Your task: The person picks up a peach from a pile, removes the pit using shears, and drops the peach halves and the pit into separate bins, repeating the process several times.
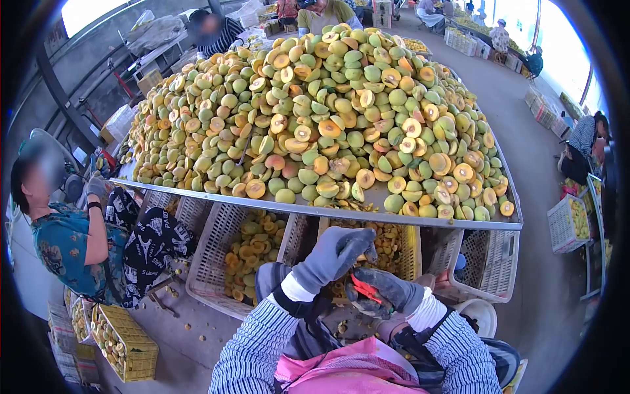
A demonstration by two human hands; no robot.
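My left hand, in a grey glove, is closed with its fingers curled toward my right hand. Whatever lies between its fingertips is mostly hidden. My right hand, also gloved, is wrapped around a small red-handled tool; its working end cannot be made out. Both hands are close together over my lap, just below the edge of a metal table. Heaped on that table is a large pile of green and yellow apricot-like fruit, many halved, some showing pits.
Under the table stand a white crate of fruit halves, a yellow crate with fruit pieces, and another white crate. A person sits at the left. A yellow basket and a white bucket are on the floor.
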